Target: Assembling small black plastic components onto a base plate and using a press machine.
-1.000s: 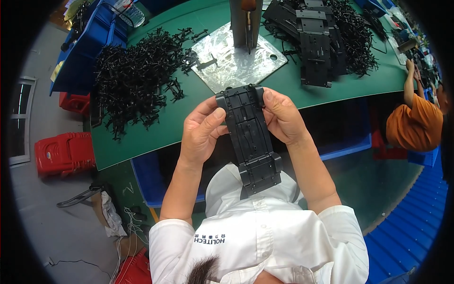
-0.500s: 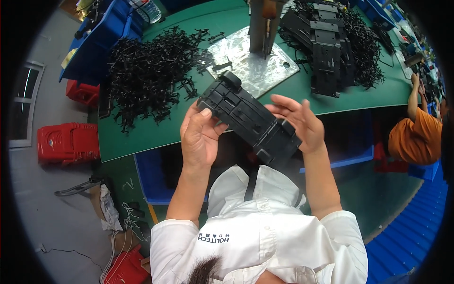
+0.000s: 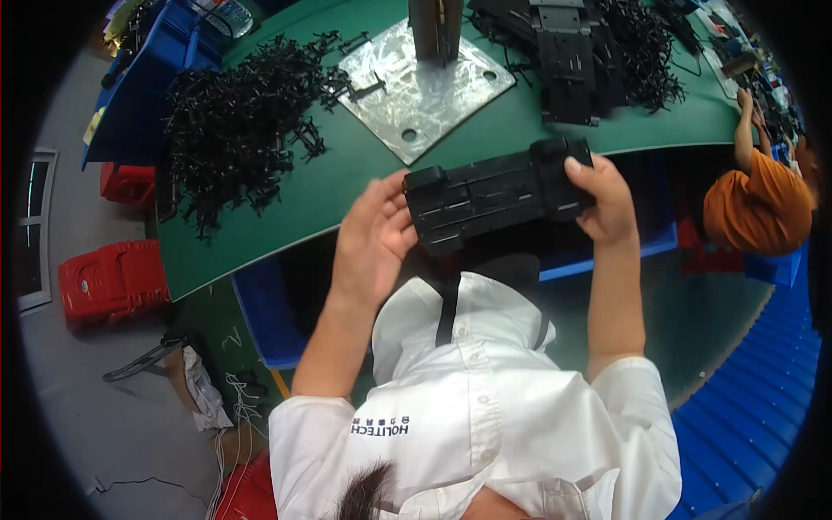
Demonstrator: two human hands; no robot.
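Observation:
A long black plastic chassis [image 3: 494, 195] with raised, box-like corners is held nearly level in front of my body, just off the table's near edge. My right hand [image 3: 608, 199] grips its right end, thumb on the upper face and fingers underneath. At the opposite end, my left hand [image 3: 374, 230] has its palm turned toward the part and its fingers apart. Its fingertips meet the chassis's left edge, partly hidden behind it, without a visible grip.
Beyond the chassis, a metal plate [image 3: 390, 113] with holes carries an upright post [image 3: 435, 30] on the green table [image 3: 286, 230]. Small black parts [image 3: 247, 121] are heaped left; more chassis [image 3: 568, 65] are stacked right. Red cases [image 3: 113, 282] stand leftward. A person in orange [image 3: 758, 204] works at right.
The chassis has swung from a steep slant to nearly level. My right hand has closed on its right end, while my left hand has loosened its thumb grip. The whole view has shifted.

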